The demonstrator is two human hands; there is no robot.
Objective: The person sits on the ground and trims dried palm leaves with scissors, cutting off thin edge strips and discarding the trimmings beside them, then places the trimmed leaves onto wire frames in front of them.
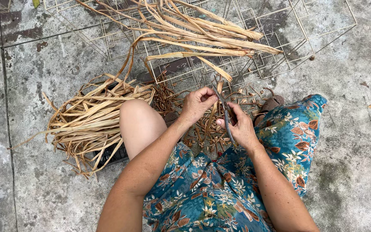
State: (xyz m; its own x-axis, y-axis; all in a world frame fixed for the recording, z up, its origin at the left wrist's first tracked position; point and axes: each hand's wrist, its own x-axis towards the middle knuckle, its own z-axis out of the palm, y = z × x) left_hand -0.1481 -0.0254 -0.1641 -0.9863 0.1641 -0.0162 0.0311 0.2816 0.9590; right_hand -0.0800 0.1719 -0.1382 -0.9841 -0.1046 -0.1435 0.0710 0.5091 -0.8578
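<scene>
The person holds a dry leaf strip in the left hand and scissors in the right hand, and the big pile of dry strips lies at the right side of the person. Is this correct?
Not quite. The head view shows the pile of dry strips on the person's left side, beside the bare knee. The rest stands: the left hand pinches a dry strip, and the right hand holds scissors.

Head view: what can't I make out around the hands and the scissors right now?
- Scissors: the handles are hidden inside the right hand; blades too thin to tell whether they are open.
- Dried strip pinched by the left hand: its lower end is lost behind both hands.
- Dark crate under the pile of dried leaves: mostly covered by leaves and the knee.
- Wire frames: cut off by the top edge.
</scene>
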